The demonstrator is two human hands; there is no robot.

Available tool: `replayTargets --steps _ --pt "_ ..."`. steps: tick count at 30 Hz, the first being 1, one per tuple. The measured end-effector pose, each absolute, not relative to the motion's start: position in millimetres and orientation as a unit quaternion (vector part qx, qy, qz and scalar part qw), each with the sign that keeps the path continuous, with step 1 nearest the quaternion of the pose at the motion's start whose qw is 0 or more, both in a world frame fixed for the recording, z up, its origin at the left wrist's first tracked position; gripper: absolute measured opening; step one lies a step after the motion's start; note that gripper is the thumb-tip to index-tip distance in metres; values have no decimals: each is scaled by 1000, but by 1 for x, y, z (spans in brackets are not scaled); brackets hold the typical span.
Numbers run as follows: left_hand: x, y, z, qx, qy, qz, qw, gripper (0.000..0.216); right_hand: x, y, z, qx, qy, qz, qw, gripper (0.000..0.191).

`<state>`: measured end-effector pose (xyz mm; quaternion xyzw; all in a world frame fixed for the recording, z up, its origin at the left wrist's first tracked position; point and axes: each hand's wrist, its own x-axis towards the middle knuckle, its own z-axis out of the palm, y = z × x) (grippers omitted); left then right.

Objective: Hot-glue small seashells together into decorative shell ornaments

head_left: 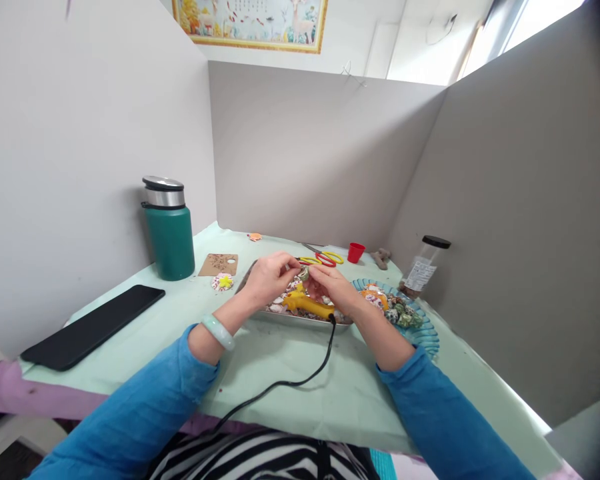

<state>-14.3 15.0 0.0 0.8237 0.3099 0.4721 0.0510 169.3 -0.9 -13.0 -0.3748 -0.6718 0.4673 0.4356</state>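
My left hand [270,277] and my right hand [333,287] meet above a metal tray [300,319] of small shells. Both pinch one small greenish shell piece [303,273] between their fingertips. A yellow glue gun [307,305] lies across the tray just under my hands, and its black cord [285,383] runs toward me over the table's front edge. A pale green bangle [219,331] sits on my left wrist.
A green flask [168,230] stands at the left, a black phone [93,326] lies near the left edge. A blue glass plate [425,333] of shells sits right of the tray. Scissors [323,258], a red cup [355,252], a jar [424,267] and a brown card [219,264] lie behind. Grey partitions enclose the table.
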Motion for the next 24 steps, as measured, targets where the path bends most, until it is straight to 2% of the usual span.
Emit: replayTargets --steps 6,11,16,24 --pt "-15 16 -1 821 358 441 62 11 167 2 -14 -459 -688 309 469 38" --pt "-14 15 -1 833 361 418 20 11 166 2 -14 -450 -707 175 516 26" --pt "-13 15 -5 850 351 392 -27 10 164 0 -14 -426 -758 83 486 17" --pt "-13 16 -10 868 337 354 -87 11 165 -2 -16 -443 -795 26 414 9"
